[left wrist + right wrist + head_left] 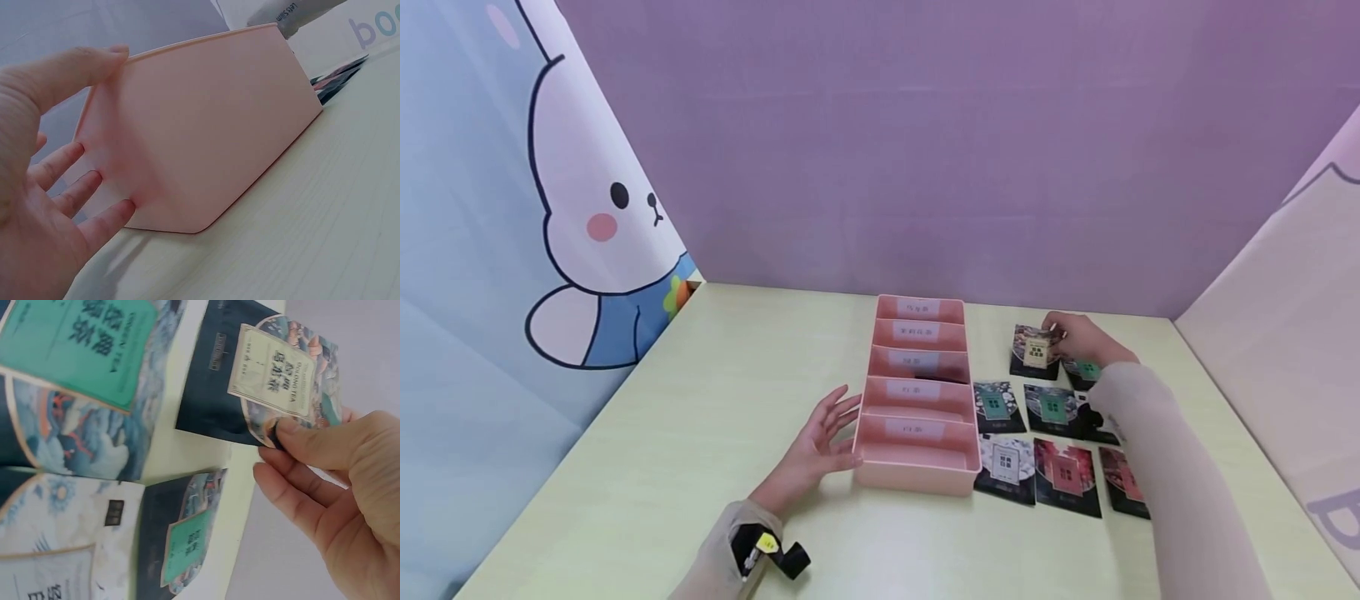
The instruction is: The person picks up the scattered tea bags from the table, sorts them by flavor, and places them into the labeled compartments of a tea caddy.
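A pink box [917, 477] with several compartments, each with a white label, stands on the table. My left hand [822, 442] is at its near left corner. In the left wrist view the thumb lies on the rim of the box [206, 125] and the spread, fairly straight fingers touch its side wall. At the back right, my right hand [1078, 337] pinches the edge of a dark oolong tea packet [1036, 353] with a cream label. In the right wrist view the oolong tea packet [269, 375] is tilted, with the thumb on its printed front.
Right of the box lie green-labelled packets [996, 407], a white-labelled packet [1004, 467] and red-labelled packets [1067, 475]. My right sleeve [1165, 467] covers part of some. A purple backdrop [925, 150] rises behind the table [700, 400], with printed cloths at both sides.
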Demonstrator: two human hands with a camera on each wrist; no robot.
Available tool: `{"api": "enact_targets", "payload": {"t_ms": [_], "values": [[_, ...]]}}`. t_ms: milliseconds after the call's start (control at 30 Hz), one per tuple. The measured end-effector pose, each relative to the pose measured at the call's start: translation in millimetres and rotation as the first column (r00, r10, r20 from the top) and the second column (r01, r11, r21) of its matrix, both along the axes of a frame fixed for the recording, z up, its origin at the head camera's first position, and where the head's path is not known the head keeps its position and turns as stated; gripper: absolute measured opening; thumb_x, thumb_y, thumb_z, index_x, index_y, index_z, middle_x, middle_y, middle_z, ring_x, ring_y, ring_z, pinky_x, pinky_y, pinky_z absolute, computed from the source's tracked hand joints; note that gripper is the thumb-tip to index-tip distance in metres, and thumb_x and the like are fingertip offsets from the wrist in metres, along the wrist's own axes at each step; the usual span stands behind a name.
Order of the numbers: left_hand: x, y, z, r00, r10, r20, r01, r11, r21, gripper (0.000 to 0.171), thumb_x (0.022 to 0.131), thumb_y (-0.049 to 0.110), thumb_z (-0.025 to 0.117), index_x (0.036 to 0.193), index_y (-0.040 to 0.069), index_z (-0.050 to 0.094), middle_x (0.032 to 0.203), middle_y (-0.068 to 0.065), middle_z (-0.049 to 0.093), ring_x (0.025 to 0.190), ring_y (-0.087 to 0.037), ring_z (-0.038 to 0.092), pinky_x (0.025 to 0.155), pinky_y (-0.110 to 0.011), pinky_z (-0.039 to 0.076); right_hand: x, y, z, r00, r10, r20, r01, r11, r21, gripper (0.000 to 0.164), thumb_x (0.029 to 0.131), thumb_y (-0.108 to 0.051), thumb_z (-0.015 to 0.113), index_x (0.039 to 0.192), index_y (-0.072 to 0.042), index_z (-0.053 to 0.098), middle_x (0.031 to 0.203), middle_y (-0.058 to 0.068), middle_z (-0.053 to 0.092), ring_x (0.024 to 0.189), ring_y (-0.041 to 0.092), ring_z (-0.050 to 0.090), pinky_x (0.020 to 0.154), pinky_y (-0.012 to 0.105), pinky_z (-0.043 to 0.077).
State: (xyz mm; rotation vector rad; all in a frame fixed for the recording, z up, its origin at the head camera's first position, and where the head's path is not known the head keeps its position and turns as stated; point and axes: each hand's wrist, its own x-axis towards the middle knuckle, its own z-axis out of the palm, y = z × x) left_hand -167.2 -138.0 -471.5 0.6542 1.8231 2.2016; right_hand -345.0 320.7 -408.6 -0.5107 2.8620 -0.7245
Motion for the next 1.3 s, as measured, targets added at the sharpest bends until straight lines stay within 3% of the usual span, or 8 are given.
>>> {"api": "enact_targets", "payload": {"t_ms": [133,300,667,900,1300], "values": [[-0.2,-0.1,0.7,1.0,0.001,-0.002,-0.001,1.0,-0.003,0.099,0.083,-0.009,0.073,0.158,0.007,0.011,0.161,-0.022,0.022,0.145,-0.04,0.022,0.112,-0.048,0.034,1.9,-0.3,5.2,0.999,-0.012,0.043,0.014,0.999,-0.045,0.029,0.085,0.017,0.055,0.113,0.008,0.055,0.096,0.025,0.061,0.072,0.027,0.06,0.058,0.042,0.053],[0.1,0.3,1.3,1.0,0.008,-0.001,-0.008,1.0,-0.007,0.099,0.083,-0.009,0.073,0.158,0.006,0.011,0.16,-0.022,0.022,0.145,-0.039,0.023,0.112,-0.051,0.034,7.9,-5.2,13.2,0.996,-0.026,0.083,0.034,0.995,-0.089,0.029,0.089,0.017,0.054,0.117,0.011,0.054,0.098,0.029,0.064,0.076,0.031,0.065,0.063,0.049,0.056],[0.6,1.0,1.5,1.0,0.009,0.013,-0.009,1.0,-0.004,0.098,0.083,-0.012,0.071,0.158,0.006,0.01,0.161,-0.021,0.021,0.146,-0.04,0.021,0.112,-0.051,0.033,6.2,-9.4,19.3,0.997,-0.043,0.063,0.05,0.992,-0.119,0.026,0.091,0.012,0.057,0.117,0.009,0.059,0.099,0.028,0.068,0.075,0.028,0.069,0.068,0.051,0.058],[-0.2,0.3,0.2,1.0,0.001,0.008,-0.001,1.0,0.001,0.097,0.084,-0.011,0.071,0.158,0.004,0.011,0.161,-0.022,0.021,0.146,-0.041,0.02,0.112,-0.052,0.033,7.4,-11.8,23.1,0.998,-0.04,0.054,0.047,0.989,-0.137,0.026,0.089,0.011,0.061,0.115,0.009,0.061,0.095,0.026,0.07,0.078,0.037,0.07,0.069,0.051,0.058],[-0.8,0.9,-0.5,1.0,-0.002,0.019,0.002,1.0,0.008,0.096,0.084,-0.01,0.071,0.157,0.004,0.01,0.161,-0.021,0.021,0.146,-0.041,0.021,0.112,-0.051,0.033,8.6,-15.9,35.4,0.998,-0.039,0.039,0.044,0.991,-0.124,0.025,0.09,0.01,0.06,0.116,0.01,0.061,0.091,0.023,0.071,0.078,0.037,0.07,0.07,0.05,0.059]]}}
